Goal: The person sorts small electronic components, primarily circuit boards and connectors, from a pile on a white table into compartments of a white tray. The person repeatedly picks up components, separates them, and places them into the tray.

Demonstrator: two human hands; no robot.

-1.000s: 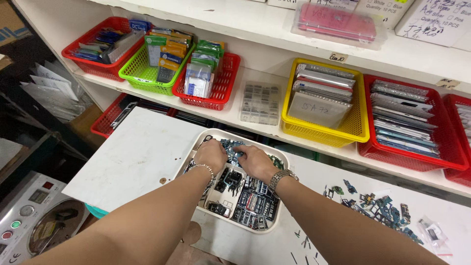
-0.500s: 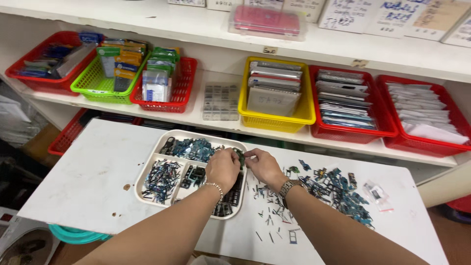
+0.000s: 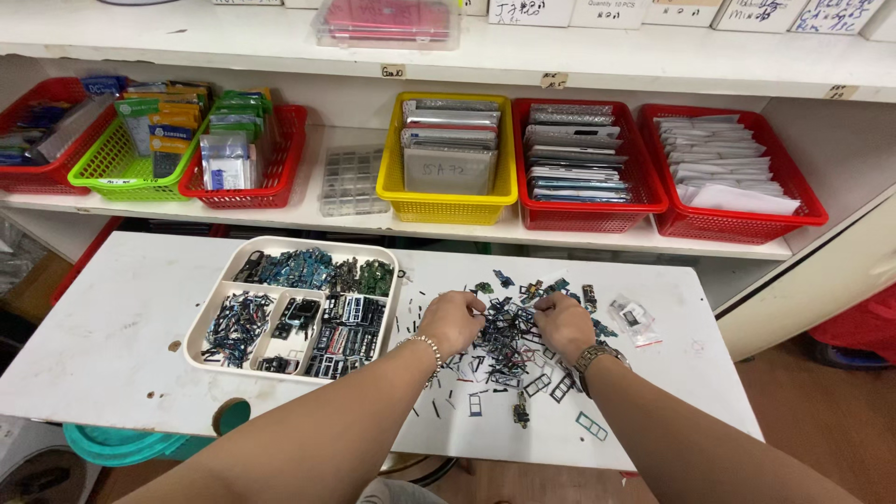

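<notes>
Both hands rest on a scattered pile of small dark electronic parts and thin metal card trays [image 3: 511,338] on a white table [image 3: 112,327]. My left hand [image 3: 452,320], with a bead bracelet at the wrist, lies on the pile's left edge with fingers curled into the parts. My right hand [image 3: 563,322], wearing a wristwatch, presses on the pile's right side. Whether either hand pinches a part is hidden. A white divided tray [image 3: 217,297] with sorted parts sits just left of my left hand.
A small clear bag [image 3: 633,317] lies right of the pile. Behind the table a shelf carries a yellow basket [image 3: 446,201], red baskets [image 3: 588,210] [image 3: 737,219] [image 3: 241,191], a green basket [image 3: 121,177] and a clear compartment box [image 3: 349,182]. A teal basin [image 3: 121,443] sits below.
My view swung right. Both hands left the divided tray and moved right onto the loose pile of parts on the table.
</notes>
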